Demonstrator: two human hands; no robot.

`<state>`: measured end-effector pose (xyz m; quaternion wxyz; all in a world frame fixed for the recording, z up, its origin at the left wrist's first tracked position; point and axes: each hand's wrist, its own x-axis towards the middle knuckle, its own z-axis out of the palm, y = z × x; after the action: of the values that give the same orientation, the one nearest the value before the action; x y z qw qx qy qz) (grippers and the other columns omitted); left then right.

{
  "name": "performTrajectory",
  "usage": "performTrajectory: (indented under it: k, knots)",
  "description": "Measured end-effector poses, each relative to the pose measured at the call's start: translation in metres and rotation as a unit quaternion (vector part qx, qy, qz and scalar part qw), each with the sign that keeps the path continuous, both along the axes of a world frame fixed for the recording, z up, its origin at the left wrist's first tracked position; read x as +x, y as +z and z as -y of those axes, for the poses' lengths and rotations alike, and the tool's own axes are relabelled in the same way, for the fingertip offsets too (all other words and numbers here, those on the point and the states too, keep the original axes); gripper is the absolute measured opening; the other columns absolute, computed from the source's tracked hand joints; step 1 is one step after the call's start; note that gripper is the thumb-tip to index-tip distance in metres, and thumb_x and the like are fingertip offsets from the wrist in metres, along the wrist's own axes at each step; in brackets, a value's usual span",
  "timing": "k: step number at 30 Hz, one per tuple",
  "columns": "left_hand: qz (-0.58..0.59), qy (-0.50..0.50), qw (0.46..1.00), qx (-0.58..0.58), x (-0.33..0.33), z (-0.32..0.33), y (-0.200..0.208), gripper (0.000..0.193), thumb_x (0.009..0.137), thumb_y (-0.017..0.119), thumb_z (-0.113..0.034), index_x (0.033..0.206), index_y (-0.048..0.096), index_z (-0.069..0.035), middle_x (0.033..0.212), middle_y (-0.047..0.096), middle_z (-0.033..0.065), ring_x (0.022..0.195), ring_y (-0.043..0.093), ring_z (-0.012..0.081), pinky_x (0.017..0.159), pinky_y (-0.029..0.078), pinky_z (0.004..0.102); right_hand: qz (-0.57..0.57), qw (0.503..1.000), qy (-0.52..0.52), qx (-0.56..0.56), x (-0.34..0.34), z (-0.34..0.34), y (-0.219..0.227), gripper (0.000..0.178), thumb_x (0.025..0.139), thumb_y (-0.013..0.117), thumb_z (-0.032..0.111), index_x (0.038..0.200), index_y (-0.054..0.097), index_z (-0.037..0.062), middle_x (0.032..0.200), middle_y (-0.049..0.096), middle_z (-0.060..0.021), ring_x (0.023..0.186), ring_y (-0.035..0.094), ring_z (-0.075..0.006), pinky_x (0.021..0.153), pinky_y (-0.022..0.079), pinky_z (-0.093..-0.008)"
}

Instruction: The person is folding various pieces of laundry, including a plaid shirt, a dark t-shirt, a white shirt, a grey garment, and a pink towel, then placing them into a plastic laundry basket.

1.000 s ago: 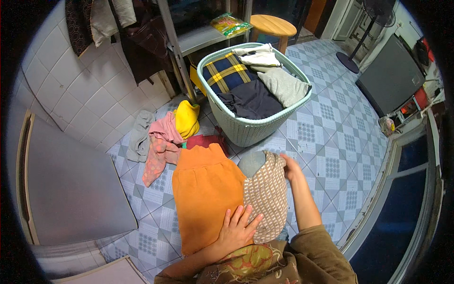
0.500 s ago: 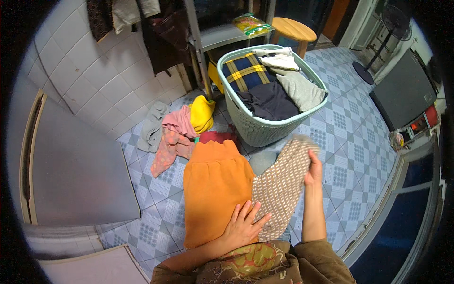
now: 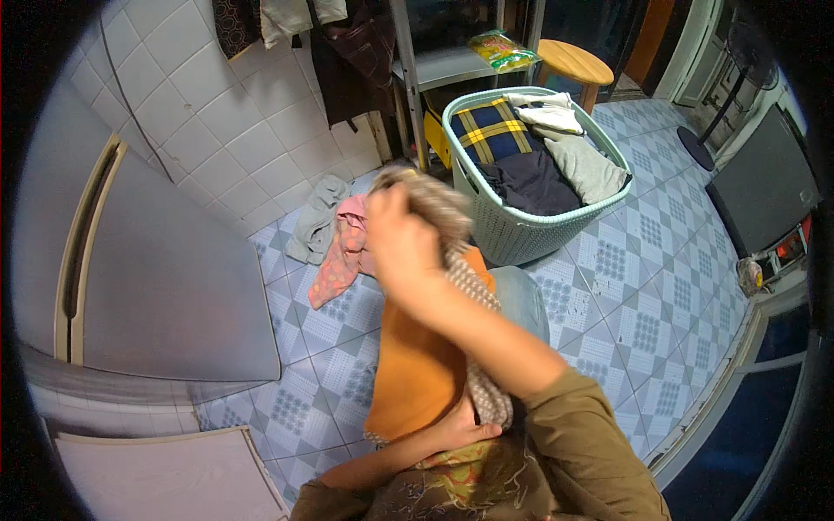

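My right hand (image 3: 401, 247) is raised in front of me, shut on the top end of a beige-and-brown checked cloth (image 3: 476, 291). The cloth hangs from it down across an orange garment (image 3: 417, 365) that lies over my lap. My left hand (image 3: 460, 428) rests flat at the near end of the orange garment, fingers touching the checked cloth's lower edge. A patch of blue denim (image 3: 524, 300) shows to the right of the orange garment.
A pale green laundry basket (image 3: 521, 241) filled with folded clothes stands ahead on the tiled floor. Pink and grey clothes (image 3: 334, 239) lie in a heap to its left. A grey appliance (image 3: 156, 286) fills the left side. A wooden stool (image 3: 573, 62) stands behind the basket.
My right hand has lifted the checked cloth's far end off the lap and swung it up and to the left. My left hand has slid nearer to me along the orange garment.
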<state>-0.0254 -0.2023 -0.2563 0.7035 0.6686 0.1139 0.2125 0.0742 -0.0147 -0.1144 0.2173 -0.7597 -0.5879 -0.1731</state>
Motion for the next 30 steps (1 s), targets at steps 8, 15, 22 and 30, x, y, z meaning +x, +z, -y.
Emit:
performTrajectory:
  k: [8,15,22,30]
  knots:
    - [0.107,0.009,0.762,-0.639,-0.037,-0.009,-0.04,0.05,0.086,0.047,-0.014,0.132,0.034,0.002,0.132,0.045,0.0163,0.12,0.045,0.0303,0.104,0.031,0.047,-0.152,0.933,0.19,-0.264,-0.053,0.005,-0.135,0.026,0.08,0.059,0.025,0.085,0.063,-0.0003,0.108,0.055,-0.0245,0.089,0.062,-0.0302,0.07,0.05,-0.0379]
    - [0.047,0.073,0.715,-0.694,-0.023,-0.024,0.02,0.044,0.09,0.048,-0.018,0.129,0.039,0.001,0.129,0.048,0.0135,0.119,0.047,0.0276,0.104,0.032,0.0457,-0.197,0.92,0.317,-0.124,0.014,0.068,-0.107,0.02,0.081,0.059,0.016,0.095,0.06,0.0028,0.113,0.056,-0.0123,0.106,0.052,-0.0292,0.095,0.038,-0.0403]
    - [-0.117,-0.057,0.738,-0.662,-0.046,-0.02,0.022,0.039,0.087,0.045,-0.004,0.123,0.039,0.008,0.12,0.053,0.0171,0.106,0.057,0.0291,0.096,0.043,0.0424,-0.151,0.918,0.351,-0.108,0.023,0.119,-0.1,0.036,0.08,0.059,0.024,0.112,0.059,0.0075,0.13,0.047,-0.014,0.126,0.036,-0.0296,0.108,0.023,-0.0444]
    - [-0.307,0.227,0.906,-0.185,-0.094,-0.163,-0.005,0.048,0.093,0.045,-0.041,0.11,0.057,0.003,0.107,0.062,0.0124,0.1,0.057,0.0164,0.082,0.045,0.0277,-0.156,0.918,0.327,-0.162,0.024,0.14,-0.104,0.06,0.079,0.057,0.048,0.133,0.044,0.0226,0.144,0.029,-0.0108,0.134,0.024,-0.0325,0.107,0.013,-0.0567]
